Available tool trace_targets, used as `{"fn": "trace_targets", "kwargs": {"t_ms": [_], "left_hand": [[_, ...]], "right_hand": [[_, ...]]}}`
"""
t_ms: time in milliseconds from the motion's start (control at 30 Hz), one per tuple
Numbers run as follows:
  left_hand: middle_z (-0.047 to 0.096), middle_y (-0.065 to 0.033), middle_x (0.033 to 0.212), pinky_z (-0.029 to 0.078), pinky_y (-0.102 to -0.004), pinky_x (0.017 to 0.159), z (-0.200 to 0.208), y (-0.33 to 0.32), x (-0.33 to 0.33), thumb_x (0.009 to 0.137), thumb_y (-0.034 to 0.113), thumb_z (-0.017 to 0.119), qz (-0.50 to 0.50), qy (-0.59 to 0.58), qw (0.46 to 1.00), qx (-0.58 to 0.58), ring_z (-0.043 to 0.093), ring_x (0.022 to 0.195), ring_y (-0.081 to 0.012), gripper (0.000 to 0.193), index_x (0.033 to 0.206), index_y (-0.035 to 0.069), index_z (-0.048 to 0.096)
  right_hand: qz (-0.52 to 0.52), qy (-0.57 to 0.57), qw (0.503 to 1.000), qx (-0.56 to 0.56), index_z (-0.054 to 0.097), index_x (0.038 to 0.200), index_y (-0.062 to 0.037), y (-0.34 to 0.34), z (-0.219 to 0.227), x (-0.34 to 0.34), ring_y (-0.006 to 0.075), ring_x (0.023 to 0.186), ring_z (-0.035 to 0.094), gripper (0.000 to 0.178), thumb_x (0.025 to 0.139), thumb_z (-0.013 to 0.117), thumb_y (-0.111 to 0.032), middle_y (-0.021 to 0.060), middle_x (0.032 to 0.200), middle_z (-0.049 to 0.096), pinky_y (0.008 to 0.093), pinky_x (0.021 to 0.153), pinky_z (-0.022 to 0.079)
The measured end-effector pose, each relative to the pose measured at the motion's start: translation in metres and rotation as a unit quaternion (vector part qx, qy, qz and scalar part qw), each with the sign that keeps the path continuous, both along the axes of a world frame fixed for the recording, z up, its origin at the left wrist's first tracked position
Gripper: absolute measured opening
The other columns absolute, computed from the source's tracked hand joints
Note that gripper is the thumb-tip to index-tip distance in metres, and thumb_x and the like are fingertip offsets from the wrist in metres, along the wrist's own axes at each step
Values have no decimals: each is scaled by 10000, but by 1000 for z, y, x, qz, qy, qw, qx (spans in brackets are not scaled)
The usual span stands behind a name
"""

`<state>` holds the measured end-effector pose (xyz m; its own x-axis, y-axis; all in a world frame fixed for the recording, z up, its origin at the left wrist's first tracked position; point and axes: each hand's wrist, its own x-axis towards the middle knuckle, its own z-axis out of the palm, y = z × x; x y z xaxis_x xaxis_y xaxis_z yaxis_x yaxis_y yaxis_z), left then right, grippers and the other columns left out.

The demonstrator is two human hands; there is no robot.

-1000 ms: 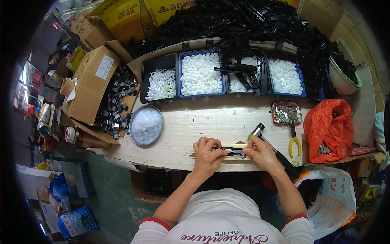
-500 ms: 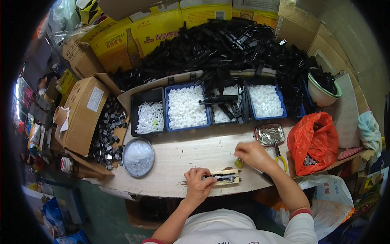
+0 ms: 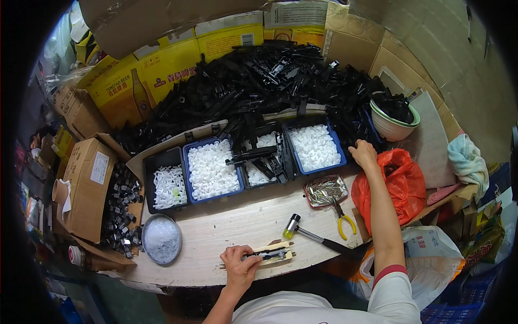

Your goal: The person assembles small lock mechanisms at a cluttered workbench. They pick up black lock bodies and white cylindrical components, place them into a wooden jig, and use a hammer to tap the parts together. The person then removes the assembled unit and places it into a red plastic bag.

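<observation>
My left hand (image 3: pixel 241 265) is closed on a long black part (image 3: pixel 264 252) with a grey metal piece, seated in a pale block-like holder (image 3: pixel 289 251) at the bench's front edge. My right hand (image 3: pixel 363 154) is stretched out to the far right, beside the blue bin of white pieces and the black parts. Its fingers are curled downward; whatever they grip is hidden. A hammer (image 3: pixel 310 233) with a yellow-green tip and black handle lies right of the holder. Behind it are yellow-handled pliers (image 3: pixel 345 223) and a tray of thin metal pins (image 3: pixel 326 191).
Bins of small white plastic pieces (image 3: pixel 213 170) line the back, under a large heap of black parts (image 3: pixel 259 81). A round dish (image 3: pixel 162 238) stands at left near a carton (image 3: pixel 89 186) and dark metal pieces (image 3: pixel 120 208). At right are a red bag (image 3: pixel 396 186) and a bowl (image 3: pixel 395 123).
My right hand has moved from over the hammer to the far right by the black parts. The hammer now shows fully. My left hand stays at the holder; the view has turned right.
</observation>
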<state>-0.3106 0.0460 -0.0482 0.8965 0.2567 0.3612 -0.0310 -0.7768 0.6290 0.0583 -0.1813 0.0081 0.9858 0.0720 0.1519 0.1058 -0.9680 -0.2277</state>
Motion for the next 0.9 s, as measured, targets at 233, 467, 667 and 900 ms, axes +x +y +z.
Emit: {"fn": "trace_targets", "kwargs": {"t_ms": [233,467,667,900], "left_hand": [[541,-3,847,259,-371,762,0,0,1,631,104,696,5,-1,1000,-3,442,869,-213,143,753,167,657],[546,-21,861,273,-365,762,9,-1,1,637,113,702,-1,-5,1000,29,450,873,-218,169,797,140,655],[554,-115,946,376,-371,759,54,-10,17,658,73,703,14,-78,997,-16,503,879,-260,299,941,31,615],[569,-120,694,434,-331,603,39,-16,6,696,15,668,-2,-107,994,-8,549,655,-275,261,942,-23,591]], "right_hand": [[91,219,820,521,626,843,-45,-21,22,-8,88,577,550,196,790,585,-229,48,718,638,220,533,415],[162,333,724,582,600,886,-30,-3,45,-61,78,581,547,190,826,548,-202,47,746,622,202,492,415],[353,491,733,309,622,954,-1,52,49,-156,58,660,521,243,780,648,-169,12,767,613,208,601,428],[259,481,589,596,547,1019,10,70,36,-213,110,809,568,353,702,698,-28,77,899,596,243,750,465]]}}
